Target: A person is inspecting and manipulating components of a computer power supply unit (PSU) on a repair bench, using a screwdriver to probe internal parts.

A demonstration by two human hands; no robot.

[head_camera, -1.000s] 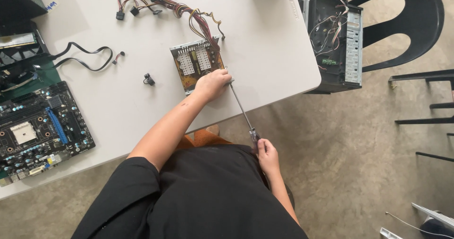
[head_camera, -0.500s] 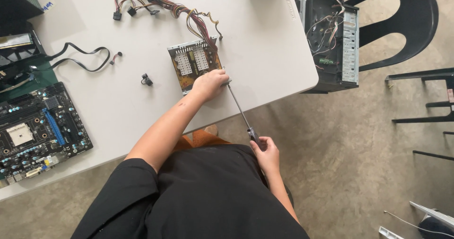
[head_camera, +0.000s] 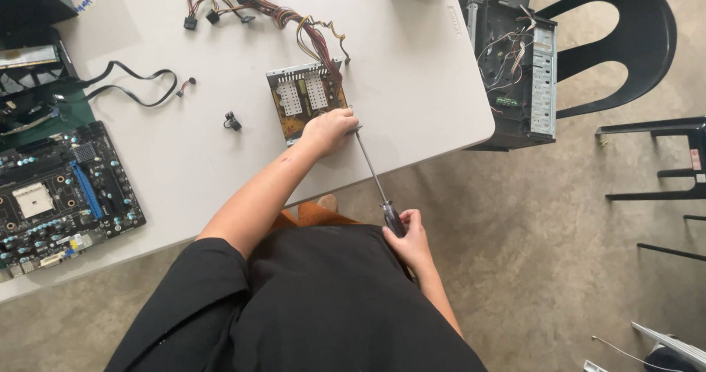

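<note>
Power-supply board (head_camera: 305, 103) pinned flat near table (head_camera: 412, 85) edge by left hand (head_camera: 328, 131), steadied against tool pressure. Long screwdriver (head_camera: 373, 177) gripped at handle in right hand (head_camera: 409, 239), tip angled into board corner.

My left arm stretches forward and to the right, bare from the black sleeve down, its left hand (head_camera: 327, 131) curled palm-down with knuckles up. My right hand (head_camera: 409, 241) sits close to my body, elbow tucked, fingers wrapped in a closed fist.

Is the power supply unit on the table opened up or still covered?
Opened: the power supply unit shows its bare circuit board and heat sinks, with no cover over them.
</note>
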